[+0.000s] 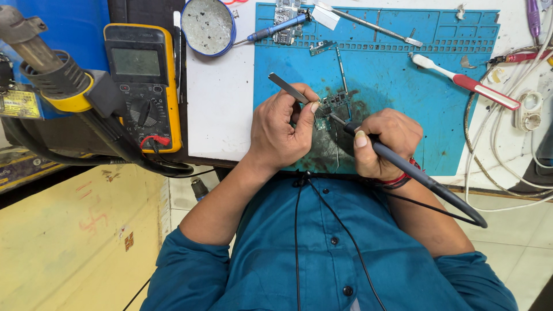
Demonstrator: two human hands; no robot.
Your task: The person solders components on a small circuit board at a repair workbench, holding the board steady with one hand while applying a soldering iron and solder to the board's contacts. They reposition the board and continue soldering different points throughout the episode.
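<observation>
My left hand (280,131) pinches a pair of metal tweezers (287,88), whose tips reach down to a small green circuit board (334,103) on the blue work mat (397,75). My right hand (382,143) grips a dark soldering iron (397,162) like a pen. Its tip touches the board beside the tweezers. The iron's cable loops off to the lower right. Both hands rest close together at the mat's near edge.
A yellow multimeter (142,78) and a hot-air nozzle (43,63) stand at the left. Behind are a round tin (208,26), a blue screwdriver (276,27), another board (286,20) and a red-and-white toothbrush (466,82). White cables (507,144) lie at the right.
</observation>
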